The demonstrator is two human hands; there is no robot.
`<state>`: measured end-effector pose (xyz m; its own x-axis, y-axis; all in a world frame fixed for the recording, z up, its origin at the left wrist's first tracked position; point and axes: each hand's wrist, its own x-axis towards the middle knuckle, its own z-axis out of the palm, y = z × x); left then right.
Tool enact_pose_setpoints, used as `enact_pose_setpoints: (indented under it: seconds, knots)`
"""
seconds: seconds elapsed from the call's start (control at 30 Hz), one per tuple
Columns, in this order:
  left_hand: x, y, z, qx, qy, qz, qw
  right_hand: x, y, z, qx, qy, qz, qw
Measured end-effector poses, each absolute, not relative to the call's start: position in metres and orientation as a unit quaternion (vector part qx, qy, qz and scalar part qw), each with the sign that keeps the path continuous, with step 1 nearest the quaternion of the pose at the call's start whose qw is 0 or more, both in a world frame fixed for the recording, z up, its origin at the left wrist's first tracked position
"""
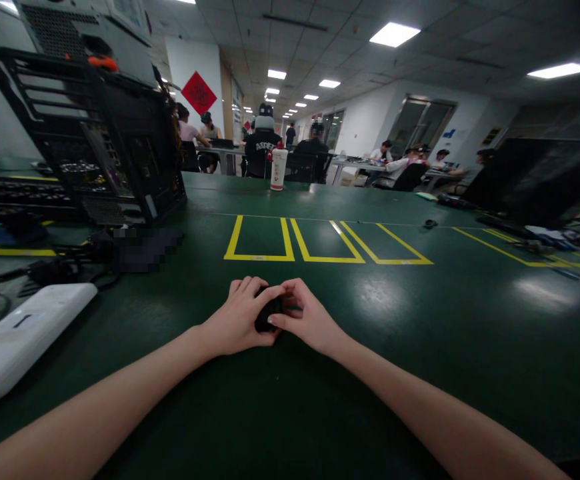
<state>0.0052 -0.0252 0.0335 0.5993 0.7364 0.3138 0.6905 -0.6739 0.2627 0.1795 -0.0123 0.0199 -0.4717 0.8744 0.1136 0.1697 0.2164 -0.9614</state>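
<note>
A small black rounded object [269,311] is between my two hands, low over the green table [380,373] in front of me. My left hand [237,317] is closed around its left side, with thumb and fingers curled about it. From the right, my right hand [313,323] pinches the object's near and far edges with thumb and fingertips. Fingers cover much of the object, so its exact kind cannot be made out. Just beyond the hands, yellow tape outlines [259,257] mark the tabletop.
An open black computer case [120,147] stands at left, with cables and a white elongated device [33,333] nearer me. A white cup [278,168] stands at the far edge. Dark equipment [535,177] is at right. Several people sit at tables beyond.
</note>
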Motion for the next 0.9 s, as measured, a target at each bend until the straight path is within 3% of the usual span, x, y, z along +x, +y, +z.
enact_pose_setpoints:
  seconds: [0.9]
  knots:
    - [0.004, -0.018, 0.019, 0.882, 0.402, 0.240, 0.045, 0.187, -0.003, 0.011, -0.308, -0.670, 0.576, 0.353]
